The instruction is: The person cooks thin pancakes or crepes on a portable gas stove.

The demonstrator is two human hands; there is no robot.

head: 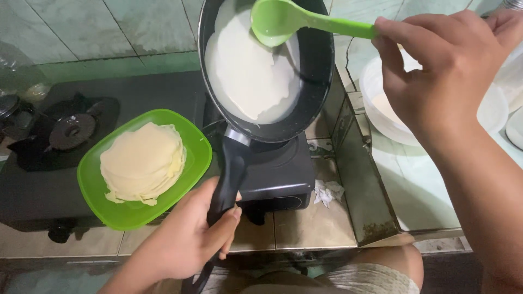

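My left hand (185,239) grips the black handle of a dark frying pan (318,65), which is tilted above the stove. Thin white batter (245,71) coats most of the pan's bottom. My right hand (436,76) holds a green plastic ladle (278,22) by its handle, with the ladle's bowl over the pan's upper edge. To the left, a green square plate (109,207) carries a stack of pale thin crepes (143,162).
A black gas stove with a burner (68,130) sits on the tiled counter at the left. A white bowl of batter (381,103) stands on the right behind my right hand. A crumpled white paper scrap (327,191) lies on the counter tiles.
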